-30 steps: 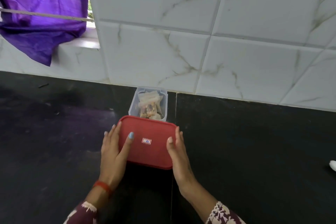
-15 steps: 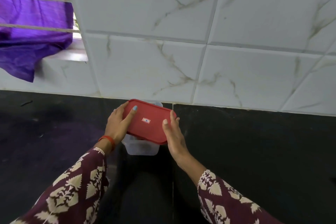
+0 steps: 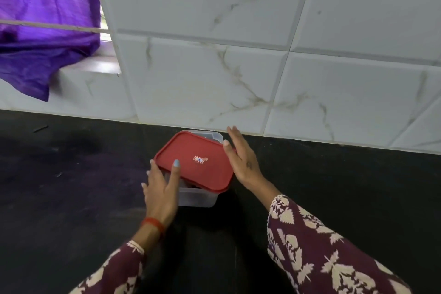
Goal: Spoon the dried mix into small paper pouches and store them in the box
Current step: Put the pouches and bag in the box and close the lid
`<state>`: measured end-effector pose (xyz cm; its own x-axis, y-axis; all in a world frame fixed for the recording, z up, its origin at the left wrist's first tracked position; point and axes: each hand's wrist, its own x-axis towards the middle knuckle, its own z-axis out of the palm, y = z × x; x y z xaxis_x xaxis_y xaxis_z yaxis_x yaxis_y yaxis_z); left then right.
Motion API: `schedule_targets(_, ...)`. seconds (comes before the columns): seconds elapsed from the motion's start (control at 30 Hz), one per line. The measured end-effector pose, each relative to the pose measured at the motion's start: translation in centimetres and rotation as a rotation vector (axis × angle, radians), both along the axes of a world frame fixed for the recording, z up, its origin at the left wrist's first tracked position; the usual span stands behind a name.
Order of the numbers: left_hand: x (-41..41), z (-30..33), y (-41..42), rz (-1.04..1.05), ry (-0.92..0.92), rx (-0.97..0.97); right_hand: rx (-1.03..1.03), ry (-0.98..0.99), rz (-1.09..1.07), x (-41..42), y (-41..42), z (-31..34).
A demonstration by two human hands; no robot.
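Observation:
A clear plastic box (image 3: 200,198) stands on the black counter (image 3: 71,186) close to the tiled wall. A red lid (image 3: 194,162) with a small sticker lies askew on top of it, leaving the far right corner of the box uncovered. My left hand (image 3: 161,188) holds the lid's near left edge, thumb on top and fingers at the side. My right hand (image 3: 241,157) is flat with straight fingers against the lid's right edge. The pouches inside the box are hidden by the lid.
A white marble-patterned tiled wall (image 3: 238,67) rises right behind the box. A purple cloth (image 3: 43,31) hangs over window bars at the upper left above a sill. The counter stretches left and right of the box.
The lid has come down from being held above the box onto its top. My right hand has loosened from gripping the lid to lying flat at its edge.

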<state>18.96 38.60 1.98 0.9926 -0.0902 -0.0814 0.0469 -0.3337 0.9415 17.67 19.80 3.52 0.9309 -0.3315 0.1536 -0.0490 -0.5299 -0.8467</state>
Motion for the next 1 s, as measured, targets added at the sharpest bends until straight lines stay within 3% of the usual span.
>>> schedule_targets(0.1,-0.1,-0.1,-0.5,-0.045,-0.002,-0.001,-0.108,0.068,0.023,-0.1,1.0,-0.8)
schedule_targets(0.3,4.5,0.7,-0.5,-0.12,0.044,-0.007,-0.068,-0.024,-0.078,-2.0,3.7,-1.5)
schedule_targets(0.5,7.1,0.9,-0.8,-0.214,0.029,0.093,-0.194,-0.107,-0.203,-2.6,4.2,-1.3)
schedule_targets(0.6,6.3,0.3,-0.3,-0.16,0.0,0.028,-0.12,-0.072,-0.172,-1.5,2.7,-1.3)
schedule_targets(0.8,5.0,-1.5,0.4,-0.209,0.121,-0.072,0.201,0.094,0.034,-0.1,3.8,-1.9)
schedule_targets(1.0,6.7,0.0,0.1,-0.293,0.029,0.105,0.301,0.097,0.014,0.3,4.6,-1.2)
